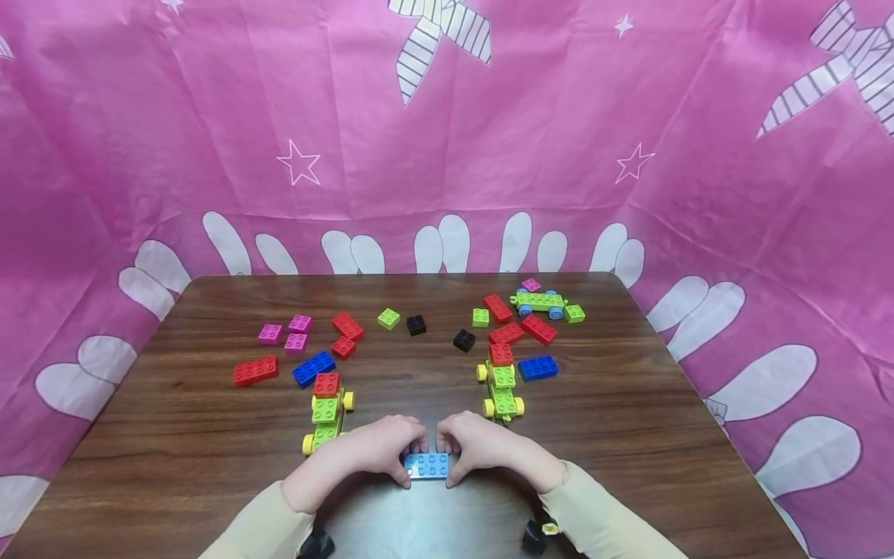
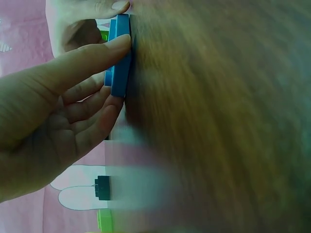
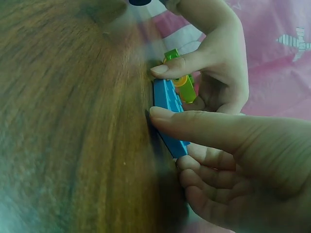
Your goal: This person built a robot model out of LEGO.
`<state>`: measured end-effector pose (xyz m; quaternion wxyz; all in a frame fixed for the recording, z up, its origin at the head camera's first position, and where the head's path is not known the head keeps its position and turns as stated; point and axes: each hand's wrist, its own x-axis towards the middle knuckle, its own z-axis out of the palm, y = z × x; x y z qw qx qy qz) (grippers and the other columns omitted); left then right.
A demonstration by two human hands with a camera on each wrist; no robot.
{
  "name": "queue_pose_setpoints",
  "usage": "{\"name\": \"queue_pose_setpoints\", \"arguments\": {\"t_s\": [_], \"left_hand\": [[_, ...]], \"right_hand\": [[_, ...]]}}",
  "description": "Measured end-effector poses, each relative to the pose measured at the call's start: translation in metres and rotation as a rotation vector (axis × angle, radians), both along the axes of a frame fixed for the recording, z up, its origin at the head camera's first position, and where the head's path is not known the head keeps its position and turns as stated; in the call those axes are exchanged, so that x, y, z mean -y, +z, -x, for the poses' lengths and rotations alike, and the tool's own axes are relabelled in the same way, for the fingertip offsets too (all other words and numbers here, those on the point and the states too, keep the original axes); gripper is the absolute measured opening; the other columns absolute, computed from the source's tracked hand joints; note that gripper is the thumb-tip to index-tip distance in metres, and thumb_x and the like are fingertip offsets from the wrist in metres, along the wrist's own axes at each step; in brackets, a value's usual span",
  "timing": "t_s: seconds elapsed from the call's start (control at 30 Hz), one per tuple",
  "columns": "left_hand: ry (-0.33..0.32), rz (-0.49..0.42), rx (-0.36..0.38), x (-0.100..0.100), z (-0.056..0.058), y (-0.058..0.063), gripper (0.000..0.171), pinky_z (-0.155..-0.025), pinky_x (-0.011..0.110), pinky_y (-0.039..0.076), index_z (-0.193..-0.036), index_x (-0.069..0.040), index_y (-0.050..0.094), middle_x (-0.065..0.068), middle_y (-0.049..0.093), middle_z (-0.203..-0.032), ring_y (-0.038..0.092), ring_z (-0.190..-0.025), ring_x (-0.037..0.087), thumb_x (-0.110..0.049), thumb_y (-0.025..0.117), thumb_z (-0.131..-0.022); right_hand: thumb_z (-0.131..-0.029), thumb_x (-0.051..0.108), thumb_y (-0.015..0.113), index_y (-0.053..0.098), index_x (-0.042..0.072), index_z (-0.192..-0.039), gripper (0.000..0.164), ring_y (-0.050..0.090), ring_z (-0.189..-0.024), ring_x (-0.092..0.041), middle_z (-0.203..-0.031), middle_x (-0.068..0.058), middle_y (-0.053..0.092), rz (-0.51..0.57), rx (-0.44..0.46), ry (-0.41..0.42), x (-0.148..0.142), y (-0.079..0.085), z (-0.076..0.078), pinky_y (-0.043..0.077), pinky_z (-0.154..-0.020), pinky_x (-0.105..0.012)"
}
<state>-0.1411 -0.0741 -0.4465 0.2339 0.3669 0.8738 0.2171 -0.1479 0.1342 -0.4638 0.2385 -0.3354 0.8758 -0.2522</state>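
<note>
Light-blue brick (image 1: 427,466) gripped between both hands, near side of the desk

Position: the light-blue brick lies toward the near edge of the desk (image 1: 174,435), about midway between the left and right edges. Its long sides run parallel to the far edge and its studs face up. Contact between its underside and the desk cannot be confirmed.

Left hand (image 1: 387,444): nearly closed, pinching the left end of the brick; the thumb bears on the near long side, and the curled fingers are at the far side.

Right hand (image 1: 482,442): nearly closed, pinching the right end in the same arrangement, thumb near, fingers far.

Adjacent units: a green toy car with yellow wheels (image 1: 324,411) stands just beyond the left forearm, which partly covers it. A matching toy car (image 1: 504,401) stands beyond the right hand. Each carries a red brick at its far end.

Loose parts, left half: three pink bricks (image 1: 296,343), red bricks (image 1: 255,370) and one dark-blue brick (image 1: 313,369).

Loose parts, middle: two black bricks (image 1: 464,340) and two small green bricks (image 1: 388,318).

Loose parts, toward the far right corner: a green car base with blue wheels (image 1: 541,301), further red bricks, one small green brick and, by the far edge, one pink brick. A second dark-blue brick lies right of the matching car.
</note>
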Motion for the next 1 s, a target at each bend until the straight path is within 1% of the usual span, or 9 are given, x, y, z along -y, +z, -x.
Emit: {"name": "queue_pose_setpoints", "arguments": {"t_s": [0.13,0.37,0.53,0.8,1.0], "left_hand": [[0.007,0.009,0.010,-0.0017,0.0001,0.0007,0.037,-0.068,0.019,0.044,-0.093,-0.012,0.064,-0.008,0.054,-0.084,0.047,-0.073,0.002,-0.019,0.090,-0.068],[-0.005,0.006,-0.014,-0.0021,0.0006,-0.0013,0.038,-0.068,0.018,0.044,-0.092,-0.012,0.063,-0.008,0.055,-0.083,0.046,-0.073,0.001,-0.019,0.090,-0.066],[0.002,0.004,-0.006,-0.0017,0.0004,-0.0020,0.039,-0.069,0.019,0.044,-0.093,-0.012,0.064,-0.008,0.055,-0.085,0.047,-0.073,0.001,-0.019,0.090,-0.066],[0.019,0.006,0.012,-0.0011,-0.0005,-0.0010,0.038,-0.069,0.019,0.045,-0.094,-0.012,0.064,-0.008,0.056,-0.085,0.048,-0.074,0.002,-0.020,0.090,-0.067],[0.018,-0.007,0.022,0.0000,-0.0017,0.0013,0.039,-0.069,0.019,0.044,-0.096,-0.011,0.064,-0.008,0.056,-0.085,0.047,-0.073,0.002,-0.020,0.090,-0.068]], "right_hand": [[-0.067,0.025,0.091,0.061,0.017,-0.085,0.036,0.046,-0.066,-0.001,-0.074,0.011,0.052,0.002,-0.005,0.003,-0.0008,-0.0004,-0.0002,0.042,-0.061,-0.016],[-0.065,0.024,0.092,0.062,0.016,-0.088,0.038,0.046,-0.067,0.001,-0.075,0.012,0.052,0.023,-0.025,0.028,-0.0012,-0.0012,-0.0007,0.043,-0.061,-0.015],[-0.065,0.023,0.092,0.063,0.015,-0.089,0.038,0.046,-0.067,0.003,-0.075,0.013,0.053,0.046,-0.028,0.043,-0.0005,-0.0020,-0.0011,0.043,-0.061,-0.014],[-0.068,0.023,0.090,0.065,0.014,-0.091,0.035,0.047,-0.068,0.002,-0.077,0.013,0.055,0.050,-0.016,0.049,0.0004,-0.0001,-0.0003,0.043,-0.063,-0.014],[-0.070,0.022,0.089,0.065,0.014,-0.092,0.033,0.047,-0.069,0.001,-0.077,0.013,0.056,0.056,-0.001,0.050,-0.0002,-0.0006,0.0005,0.044,-0.064,-0.015]]}}
